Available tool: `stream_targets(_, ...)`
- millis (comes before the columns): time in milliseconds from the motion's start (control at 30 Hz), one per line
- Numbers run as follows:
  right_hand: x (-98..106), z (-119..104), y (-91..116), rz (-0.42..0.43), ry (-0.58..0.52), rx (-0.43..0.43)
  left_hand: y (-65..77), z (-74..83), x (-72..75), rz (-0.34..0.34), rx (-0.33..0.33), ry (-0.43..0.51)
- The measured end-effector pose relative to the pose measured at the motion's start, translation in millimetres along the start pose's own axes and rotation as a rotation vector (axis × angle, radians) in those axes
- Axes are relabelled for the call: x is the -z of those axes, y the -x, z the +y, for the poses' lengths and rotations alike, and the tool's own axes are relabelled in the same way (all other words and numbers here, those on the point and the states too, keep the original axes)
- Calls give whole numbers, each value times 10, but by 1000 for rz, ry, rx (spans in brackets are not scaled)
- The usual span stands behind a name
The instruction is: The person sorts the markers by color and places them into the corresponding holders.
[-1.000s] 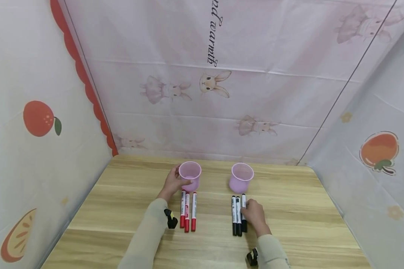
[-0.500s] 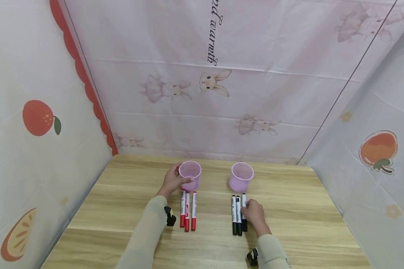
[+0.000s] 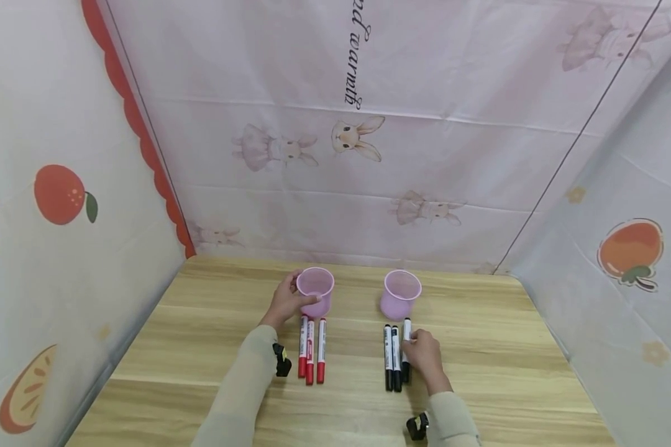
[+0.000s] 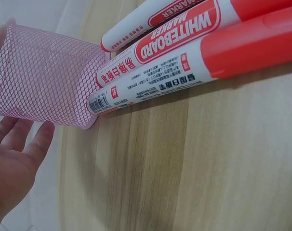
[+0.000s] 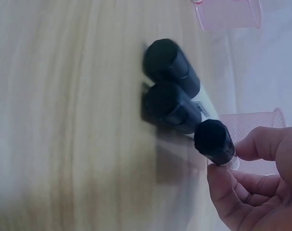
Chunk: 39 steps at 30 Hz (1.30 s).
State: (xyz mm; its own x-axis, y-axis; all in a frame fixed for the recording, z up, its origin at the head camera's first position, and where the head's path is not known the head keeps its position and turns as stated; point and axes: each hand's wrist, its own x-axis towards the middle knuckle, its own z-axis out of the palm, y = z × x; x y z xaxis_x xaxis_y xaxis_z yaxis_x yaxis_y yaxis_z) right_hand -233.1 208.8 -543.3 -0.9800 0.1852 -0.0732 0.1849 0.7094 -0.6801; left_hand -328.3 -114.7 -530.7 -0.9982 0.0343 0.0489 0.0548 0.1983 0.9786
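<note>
"What are the hands doing?"

"The left hand (image 3: 285, 303) holds the left pink mesh cup (image 3: 325, 305), thumb on the near side and fingers along the outer side. The right hand (image 3: 425, 357) pinches the rightmost black-capped marker (image 3: 407, 330) between thumb and finger, just beside the other two black-capped markers (image 3: 396, 358)."

"Is that marker off the table?"

"From the head view I can't tell. The right wrist view shows its cap end-on, with a shadow on the wood nearby, but that doesn't settle whether the barrel touches."

"What else do the wrist views add?"

"The left one shows the cup's open weave, which looks smooth from the head, and upside-down lettering, WHITEBOARD MARKER, on the red-capped markers (image 3: 310, 352). Their plain ends lie right at the cup's base; I can't tell if they touch. The right one catches the right pink mesh cup (image 3: 398, 306) behind the thumb."

"And the edges?"

"Both cups stand upright near the table's far edge (image 3: 358, 267), with the rabbit-print backdrop (image 3: 313, 217) just behind. A broad strip of wood-grain tabletop (image 3: 352, 372) separates the red group from the black, and a wider stretch runs from the right hand to the right edge."
</note>
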Motion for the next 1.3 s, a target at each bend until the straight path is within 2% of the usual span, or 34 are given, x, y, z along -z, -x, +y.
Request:
stream_targets(200, 17, -34, 26, 3, 2, 7, 4, -14, 13, -13, -21, 9)
stream_targets(233, 14, -34, 28, 6, 2, 6, 24, 29, 19, -23, -18, 12)
stream_targets(333, 13, -46, 39, 4, -17, 1, 26, 31, 18, -17, -14, 7)
stream_targets(433, 23, -88, 84, 14, -55, -2, 28, 34, 15, -20, -2, -6)
stream_targets(467, 22, -105, 103, 19, -72, 2, 12, -11, 10, -12, -3, -14)
stream_targets(667, -46, -174, 182, 86, -149, 59, 26, -7, 19, -12, 10, -22)
stream_targets(833, -97, -167, 179, 140, -181, 63, 28, -18, 9, -27, 8, -28)
stream_targets(1000, -109, -173, 149, 190, -235, 108, 46, -23, 10, -23, 25, -26)
stream_targets(1300, -75, -229, 73, 182, -341, 126, 40, 9, 18, -28, 14, -18)
